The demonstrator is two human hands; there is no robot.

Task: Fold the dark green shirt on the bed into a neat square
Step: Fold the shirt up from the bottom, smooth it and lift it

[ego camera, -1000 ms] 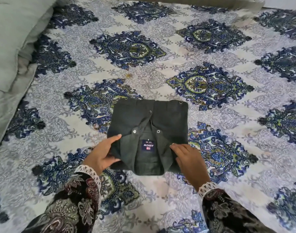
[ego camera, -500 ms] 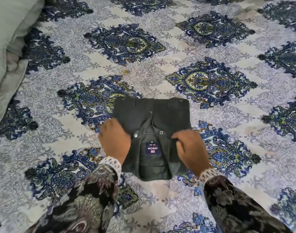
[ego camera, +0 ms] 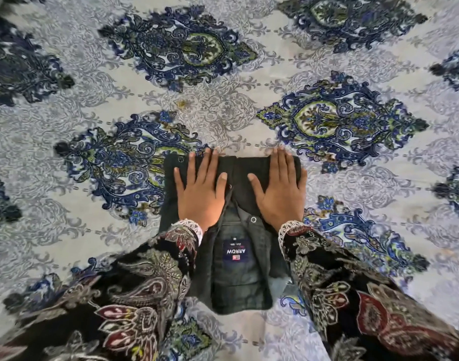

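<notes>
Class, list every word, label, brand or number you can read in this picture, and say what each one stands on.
"ARROW": white letters on the dark blue neck label inside the collar of the folded dark green shirt, seen upside down from this view.
Small red mark beside the word on the same label: too small to read.
Tiny white print just above the label: too small to read.
The bedsheet and the sleeves carry patterns only, no text.

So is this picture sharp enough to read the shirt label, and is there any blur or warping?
Head view: soft, even light, no glare; the label on the shirt reads ARROW upside down; both flat hands, left hand and right hand, look sharp; the sleeves smear slightly; the bedsheet pattern bows toward the edges.
</notes>
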